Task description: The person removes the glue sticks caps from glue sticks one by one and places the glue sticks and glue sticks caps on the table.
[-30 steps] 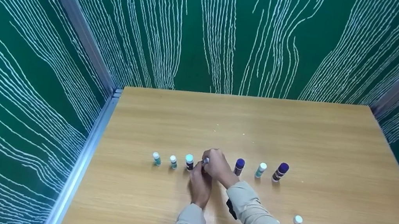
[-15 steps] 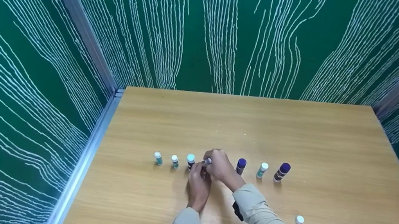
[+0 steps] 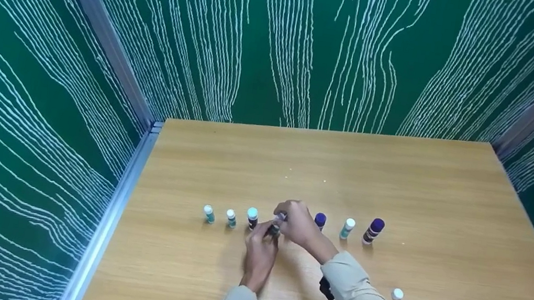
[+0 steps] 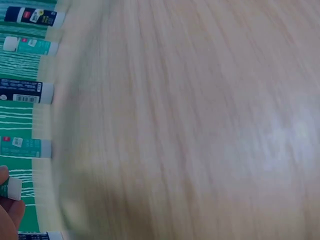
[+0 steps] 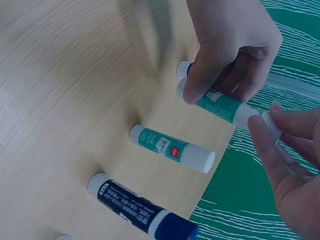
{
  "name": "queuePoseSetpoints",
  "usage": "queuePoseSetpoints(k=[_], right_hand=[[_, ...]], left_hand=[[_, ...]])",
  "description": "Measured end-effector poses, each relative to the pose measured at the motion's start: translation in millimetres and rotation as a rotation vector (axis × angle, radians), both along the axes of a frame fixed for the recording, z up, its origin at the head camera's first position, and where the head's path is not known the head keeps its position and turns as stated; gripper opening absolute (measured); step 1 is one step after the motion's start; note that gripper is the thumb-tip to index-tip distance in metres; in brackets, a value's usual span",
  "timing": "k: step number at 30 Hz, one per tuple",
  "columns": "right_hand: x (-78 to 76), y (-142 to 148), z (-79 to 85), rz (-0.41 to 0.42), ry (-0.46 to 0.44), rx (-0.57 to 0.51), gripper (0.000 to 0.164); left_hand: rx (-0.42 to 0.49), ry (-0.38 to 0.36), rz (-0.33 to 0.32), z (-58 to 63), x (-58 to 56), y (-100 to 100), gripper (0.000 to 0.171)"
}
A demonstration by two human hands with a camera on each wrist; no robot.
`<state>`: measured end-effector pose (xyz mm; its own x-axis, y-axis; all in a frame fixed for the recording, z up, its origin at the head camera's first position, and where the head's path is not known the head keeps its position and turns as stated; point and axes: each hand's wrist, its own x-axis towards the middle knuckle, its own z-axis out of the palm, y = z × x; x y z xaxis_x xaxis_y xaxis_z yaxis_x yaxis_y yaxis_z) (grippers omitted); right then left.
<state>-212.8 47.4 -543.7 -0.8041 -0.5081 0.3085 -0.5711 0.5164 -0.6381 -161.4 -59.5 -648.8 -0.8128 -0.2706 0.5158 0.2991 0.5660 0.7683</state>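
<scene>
Viewed on my remote feed, the held glue stick (image 5: 222, 107) and another glue stick (image 5: 159, 142) both show green between white ends, the latter bearing a red patch, while a darker stick (image 5: 131, 204) is navy, lettered in white, with a deep blue cap (image 5: 176, 228). From my distance I pick out beige sleeves (image 3: 355, 285), a small white cap (image 3: 398, 294), a honey-brown tabletop (image 3: 350, 162) with streaked grain, and green walls (image 3: 329, 32) striped in wavy white lines.
</scene>
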Motion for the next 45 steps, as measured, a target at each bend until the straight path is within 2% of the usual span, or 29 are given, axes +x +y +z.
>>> queuePoseSetpoints(k=[8, 15, 17, 23, 28, 32, 37, 41, 45], right_hand=[[5.5, 4.3, 13.2, 0.003, 0.017, -0.018, 0.012], [12.1, 8.4, 23.4, 0.031, 0.005, -0.044, 0.004], [13.4, 10.1, 25.4, 0.033, 0.001, -0.049, 0.003], [16.4, 15.5, 30.6, 0.034, 0.036, -0.071, 0.005], [21.7, 21.4, 37.0, 0.032, 0.040, -0.107, 0.007], [26.7, 26.7, 40.5, 0.038, 0.052, -0.138, 0.008], [35.4, 32.5, 45.3, 0.044, 0.038, -0.190, 0.010], [44.0, 37.7, 50.4, 0.037, 0.000, -0.222, 0.012], [51.9, 42.7, 56.9, 0.033, -0.016, -0.238, 0.014]], left_hand=[[0.044, 0.007, -0.077, 17.1, 4.7, -4.0, 0.030], [-0.044, 0.197, -0.084, 29.4, 2.2, -11.3, 0.033], [-0.067, 0.212, -0.077, 32.1, 1.6, -12.2, 0.034], [-0.096, 0.162, -0.080, 43.2, 5.5, -14.1, 0.034], [-0.093, 0.125, -0.127, 54.8, 9.8, -15.8, 0.033], [-0.128, 0.123, -0.158, 65.4, 14.4, -17.2, 0.031], [-0.170, 0.105, -0.172, 77.6, 21.0, -18.8, 0.029], [-0.157, 0.084, -0.205, 86.8, 27.1, -19.5, 0.028], [-0.142, 0.096, -0.231, 94.2, 32.1, -19.0, 0.027]])
